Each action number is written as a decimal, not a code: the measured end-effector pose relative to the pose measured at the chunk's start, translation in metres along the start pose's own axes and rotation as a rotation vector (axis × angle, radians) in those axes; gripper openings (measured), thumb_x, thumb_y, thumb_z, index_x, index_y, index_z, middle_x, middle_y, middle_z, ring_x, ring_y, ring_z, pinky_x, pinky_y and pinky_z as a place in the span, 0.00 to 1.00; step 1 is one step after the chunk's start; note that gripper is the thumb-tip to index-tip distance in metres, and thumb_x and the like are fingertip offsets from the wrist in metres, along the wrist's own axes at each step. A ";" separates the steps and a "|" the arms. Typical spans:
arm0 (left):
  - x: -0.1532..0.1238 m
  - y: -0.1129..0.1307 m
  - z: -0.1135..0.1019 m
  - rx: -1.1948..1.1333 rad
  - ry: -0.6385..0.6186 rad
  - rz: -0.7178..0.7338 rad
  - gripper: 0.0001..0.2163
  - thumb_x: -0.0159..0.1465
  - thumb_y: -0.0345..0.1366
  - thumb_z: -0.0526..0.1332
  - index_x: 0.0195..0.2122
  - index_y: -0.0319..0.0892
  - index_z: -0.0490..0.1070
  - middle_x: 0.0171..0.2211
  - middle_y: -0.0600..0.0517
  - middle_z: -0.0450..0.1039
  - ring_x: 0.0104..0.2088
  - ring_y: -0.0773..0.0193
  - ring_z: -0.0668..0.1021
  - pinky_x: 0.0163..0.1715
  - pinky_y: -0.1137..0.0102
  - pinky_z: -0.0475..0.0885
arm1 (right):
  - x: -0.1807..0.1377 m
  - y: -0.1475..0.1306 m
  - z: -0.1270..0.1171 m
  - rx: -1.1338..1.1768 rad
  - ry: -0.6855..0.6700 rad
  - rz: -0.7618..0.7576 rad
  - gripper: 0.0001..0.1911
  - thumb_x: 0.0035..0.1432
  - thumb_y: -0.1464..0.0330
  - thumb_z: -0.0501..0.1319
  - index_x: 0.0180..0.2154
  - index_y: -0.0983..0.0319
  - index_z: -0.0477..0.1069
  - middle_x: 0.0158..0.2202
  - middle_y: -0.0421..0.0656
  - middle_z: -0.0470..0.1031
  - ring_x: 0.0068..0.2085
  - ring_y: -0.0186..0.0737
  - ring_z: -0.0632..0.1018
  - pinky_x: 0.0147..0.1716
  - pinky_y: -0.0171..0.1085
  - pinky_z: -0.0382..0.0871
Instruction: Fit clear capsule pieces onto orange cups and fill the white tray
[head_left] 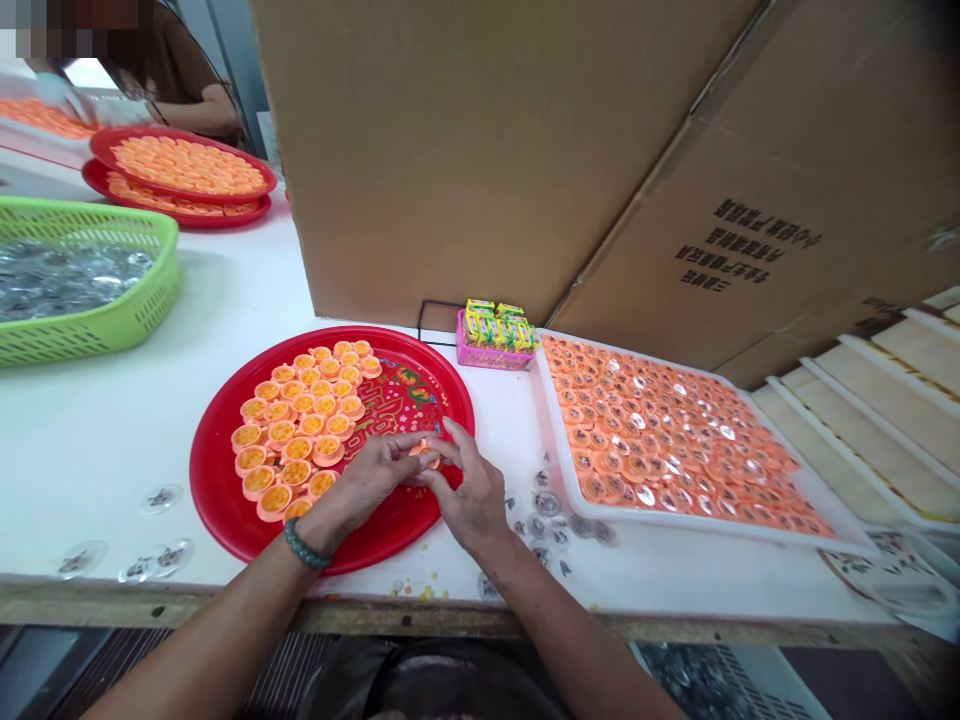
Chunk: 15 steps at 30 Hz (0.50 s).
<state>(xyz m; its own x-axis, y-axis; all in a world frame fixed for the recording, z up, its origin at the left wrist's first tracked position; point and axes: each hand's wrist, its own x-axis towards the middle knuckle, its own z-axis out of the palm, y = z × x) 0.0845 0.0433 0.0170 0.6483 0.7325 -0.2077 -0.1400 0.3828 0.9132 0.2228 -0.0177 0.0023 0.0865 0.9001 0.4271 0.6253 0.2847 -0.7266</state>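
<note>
My left hand point(373, 478) and my right hand point(469, 492) meet over the red round tray point(225, 500), fingers pinched together on one small orange cup point(426, 452). Left of my hands, rows of orange cups filled with yellow bits point(300, 425) lie on that tray. A green bead bracelet point(306, 548) circles my left wrist. Right of my hands stands a white tray point(750, 525) packed with orange cups under clear lids point(667, 440). Loose clear lids point(551, 515) lie on the table between the trays.
A pink basket of yellow packets point(496, 338) sits against a big cardboard box point(465, 150). A green basket of clear lids point(82, 275) stands at left. Two stacked red trays of orange cups point(184, 170) lie at far left, where another person's sleeve point(187, 90) shows. Clear lids point(157, 555) dot the front edge.
</note>
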 end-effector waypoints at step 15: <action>0.001 0.004 0.005 0.089 0.082 0.043 0.37 0.50 0.40 0.69 0.60 0.44 0.56 0.39 0.48 0.77 0.38 0.59 0.78 0.42 0.64 0.73 | 0.013 -0.004 -0.023 0.315 -0.009 0.288 0.20 0.57 0.66 0.59 0.52 0.59 0.66 0.47 0.46 0.74 0.45 0.38 0.75 0.42 0.37 0.71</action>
<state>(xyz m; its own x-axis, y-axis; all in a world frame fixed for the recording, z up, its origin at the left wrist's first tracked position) 0.0881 0.0425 0.0225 0.5795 0.7920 -0.1922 -0.0967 0.3010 0.9487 0.2395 -0.0152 0.0232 0.2152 0.9600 0.1790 0.3088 0.1071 -0.9451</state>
